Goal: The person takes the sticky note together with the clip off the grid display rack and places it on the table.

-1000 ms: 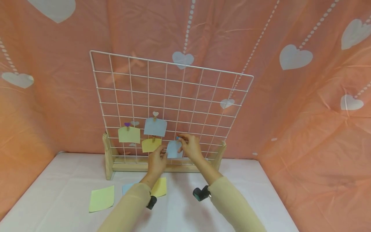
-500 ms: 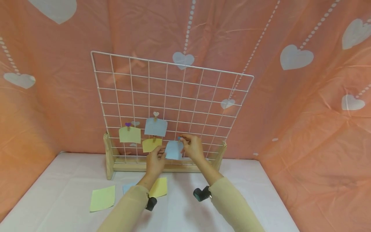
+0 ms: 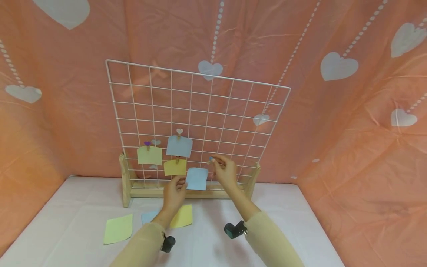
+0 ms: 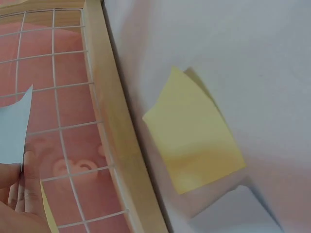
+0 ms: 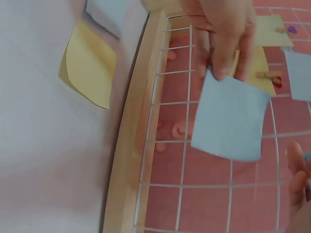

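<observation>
My left hand [image 3: 174, 193] pinches a light blue sticky note [image 3: 197, 179] by its lower left edge, in front of the white wire grid [image 3: 230, 122]. In the right wrist view the same note [image 5: 231, 119] hangs from the thumb and fingers, apart from any clip. My right hand [image 3: 227, 173], up and to the right of the note, pinches a small clothespin with a blue heart [image 3: 211, 159]; most of it is hidden by the fingers. On the grid beside them are a blue note [image 3: 179, 146], a yellow note [image 3: 175, 168] and a green note [image 3: 149, 155], each held by a heart clothespin.
The grid stands in a wooden base [image 3: 150, 192] on a white-covered table [image 3: 280, 222]. Loose on the table lie a green note [image 3: 118, 229], a yellow note [image 3: 182, 216] and a blue note [image 3: 149, 216], partly behind the left arm. A pink heart-patterned curtain [image 3: 250, 44] surrounds it.
The blue note in my left hand has come down and slightly left, away from the clothespin. My right hand has shifted a little to the right with the clothespin still pinched.
</observation>
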The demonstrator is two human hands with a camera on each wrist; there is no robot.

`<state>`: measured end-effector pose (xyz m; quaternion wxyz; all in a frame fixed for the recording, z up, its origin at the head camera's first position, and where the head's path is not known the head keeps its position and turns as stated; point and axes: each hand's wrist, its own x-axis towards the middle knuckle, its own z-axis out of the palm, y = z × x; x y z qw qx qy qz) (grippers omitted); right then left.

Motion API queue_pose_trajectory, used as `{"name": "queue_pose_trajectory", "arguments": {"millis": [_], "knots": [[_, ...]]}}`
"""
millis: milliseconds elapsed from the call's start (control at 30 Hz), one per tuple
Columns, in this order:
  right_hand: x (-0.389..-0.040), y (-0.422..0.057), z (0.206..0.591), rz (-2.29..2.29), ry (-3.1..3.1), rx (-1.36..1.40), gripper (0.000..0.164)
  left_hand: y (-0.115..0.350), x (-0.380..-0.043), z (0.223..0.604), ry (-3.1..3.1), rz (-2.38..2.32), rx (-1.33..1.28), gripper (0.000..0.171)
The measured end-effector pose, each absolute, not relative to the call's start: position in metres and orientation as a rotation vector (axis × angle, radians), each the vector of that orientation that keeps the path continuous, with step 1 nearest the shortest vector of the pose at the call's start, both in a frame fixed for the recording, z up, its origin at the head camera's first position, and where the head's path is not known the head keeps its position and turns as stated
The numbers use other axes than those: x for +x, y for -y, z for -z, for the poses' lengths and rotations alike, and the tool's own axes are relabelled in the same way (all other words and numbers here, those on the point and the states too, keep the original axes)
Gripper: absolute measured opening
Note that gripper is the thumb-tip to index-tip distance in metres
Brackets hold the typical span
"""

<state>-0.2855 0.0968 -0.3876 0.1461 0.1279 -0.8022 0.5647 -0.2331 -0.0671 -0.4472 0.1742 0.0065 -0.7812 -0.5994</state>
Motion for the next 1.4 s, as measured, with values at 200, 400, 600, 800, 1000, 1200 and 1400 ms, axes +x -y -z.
{"name": "queue_pose_trajectory", "arguments": {"millis": [200,400,600,800,1000,1200,1400], "knots": [[-0.274,-0.108,0.386,-1.741,2.325,0.344,0.024,0.068,-0.228,0.454,2.225,1.706,0.020,0.024],[-0.254,-0.114,0.376,-1.757,2.359,0.349,0.026,0.067,-0.223,0.460,2.245,1.726,0.051,0.025],[-0.251,-0.125,0.386,-1.819,2.359,0.305,0.027,0.065,-0.221,0.467,2.215,1.730,0.048,0.025],[-0.249,-0.136,0.397,-1.851,2.333,0.267,0.028,0.064,-0.220,0.474,2.217,1.713,0.063,0.023],[-0.248,-0.150,0.412,-1.913,2.288,0.228,0.026,0.063,-0.216,0.478,2.248,1.744,0.090,0.023],[-0.248,-0.163,0.430,-1.868,2.330,0.114,0.027,0.061,-0.211,0.481,2.271,1.741,0.104,0.021],[-0.233,-0.167,0.419,-1.817,2.396,0.042,0.028,0.057,-0.211,0.488,2.280,1.746,0.113,0.021]]}}
